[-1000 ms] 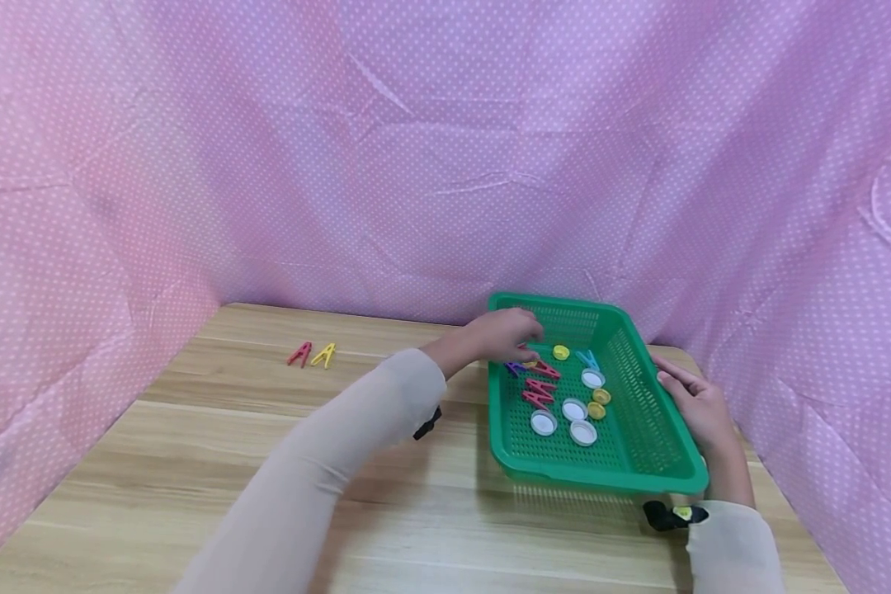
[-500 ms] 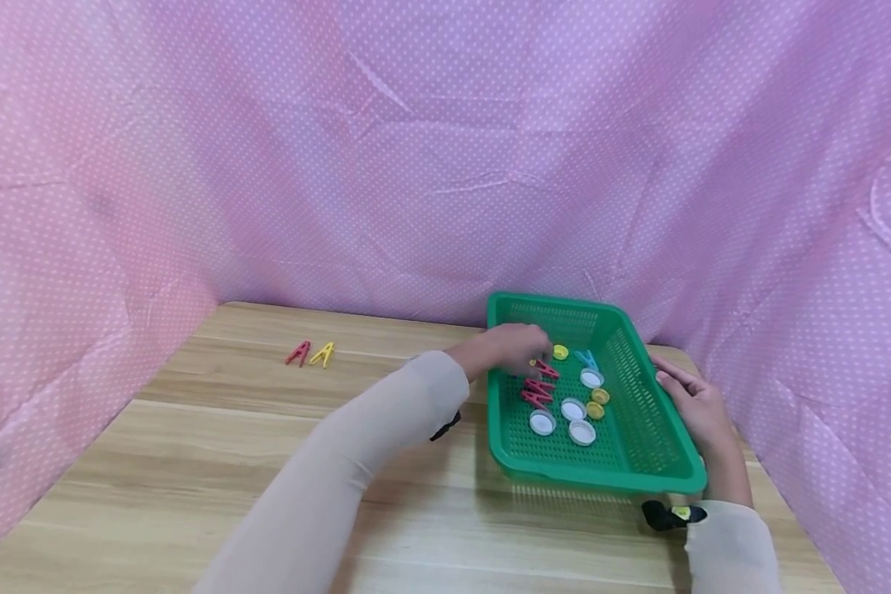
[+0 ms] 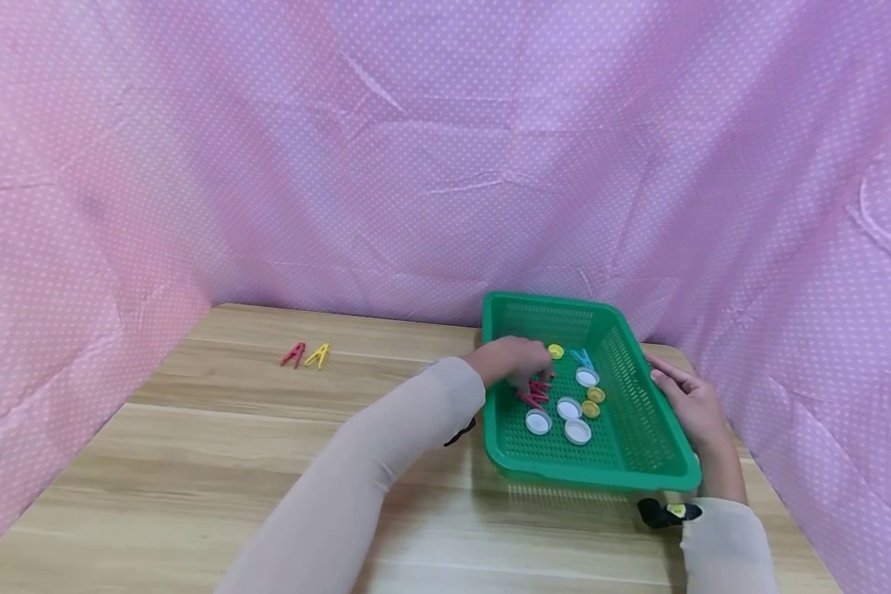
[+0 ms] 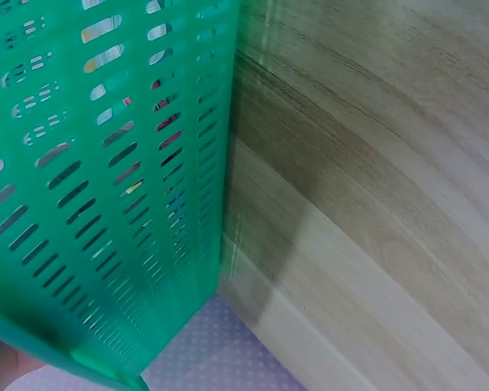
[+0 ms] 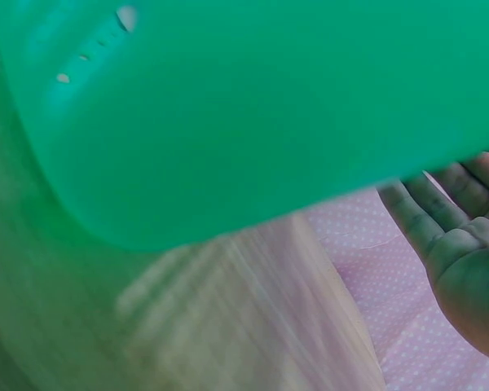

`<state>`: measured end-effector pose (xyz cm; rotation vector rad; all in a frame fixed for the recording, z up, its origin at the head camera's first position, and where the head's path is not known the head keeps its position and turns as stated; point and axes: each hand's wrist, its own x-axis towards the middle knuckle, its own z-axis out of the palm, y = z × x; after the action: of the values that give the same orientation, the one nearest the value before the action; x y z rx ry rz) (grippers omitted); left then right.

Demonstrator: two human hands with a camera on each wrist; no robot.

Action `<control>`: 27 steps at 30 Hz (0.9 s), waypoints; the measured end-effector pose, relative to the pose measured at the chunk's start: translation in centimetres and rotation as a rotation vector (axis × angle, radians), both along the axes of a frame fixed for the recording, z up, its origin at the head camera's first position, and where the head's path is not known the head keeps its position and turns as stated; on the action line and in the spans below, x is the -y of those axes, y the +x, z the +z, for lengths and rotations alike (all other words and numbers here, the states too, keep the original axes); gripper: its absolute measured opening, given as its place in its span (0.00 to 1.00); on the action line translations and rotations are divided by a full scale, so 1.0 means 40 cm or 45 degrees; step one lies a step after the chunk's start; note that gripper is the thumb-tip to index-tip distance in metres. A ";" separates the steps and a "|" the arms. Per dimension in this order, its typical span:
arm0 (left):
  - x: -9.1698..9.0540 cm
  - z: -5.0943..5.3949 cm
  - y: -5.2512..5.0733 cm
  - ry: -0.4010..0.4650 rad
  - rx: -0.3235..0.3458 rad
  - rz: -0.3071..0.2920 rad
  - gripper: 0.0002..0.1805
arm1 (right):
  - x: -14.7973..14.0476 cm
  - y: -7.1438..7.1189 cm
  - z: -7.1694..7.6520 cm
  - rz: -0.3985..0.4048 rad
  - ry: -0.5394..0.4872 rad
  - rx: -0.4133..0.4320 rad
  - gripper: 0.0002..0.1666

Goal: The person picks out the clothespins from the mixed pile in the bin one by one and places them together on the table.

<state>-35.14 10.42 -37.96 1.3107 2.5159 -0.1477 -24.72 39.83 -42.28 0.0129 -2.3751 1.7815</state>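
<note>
A green basket (image 3: pixel 616 478) holds red clothespins (image 3: pixel 533 400), white caps (image 3: pixel 577 431), yellow caps (image 3: pixel 590 408) and a light blue clothespin (image 3: pixel 582 359). Inside its left part, the left hand (image 3: pixel 523 360) reaches down over the red clothespins, thumb and fingers apart; whether a fingertip touches one is unclear. Only part of the left hand (image 4: pixel 4 362) shows beyond the rim in the left wrist view. The right hand (image 3: pixel 701 412) rests against the basket's outer right side, thumb near the rim; the right wrist view shows its fingers (image 5: pixel 424 216) mostly straight, partly behind the basket.
On the wooden table (image 3: pixel 215 462), a red clothespin (image 3: pixel 293 355) and a yellow clothespin (image 3: pixel 317 356) lie at the back left. A pink dotted cloth (image 3: pixel 445 165) hangs behind the table and at its sides.
The left hand has moved right and toward the front within the basket, from the purple clothespin to the red ones. The right hand stays at the basket's side.
</note>
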 end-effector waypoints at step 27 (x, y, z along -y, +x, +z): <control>-0.028 -0.021 0.007 0.084 0.100 0.012 0.11 | -0.001 0.000 -0.001 0.008 0.042 -0.004 0.31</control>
<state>-34.87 11.53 -38.80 1.3033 2.4801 -0.0108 -24.72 39.89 -42.33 0.0275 -2.4042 1.7436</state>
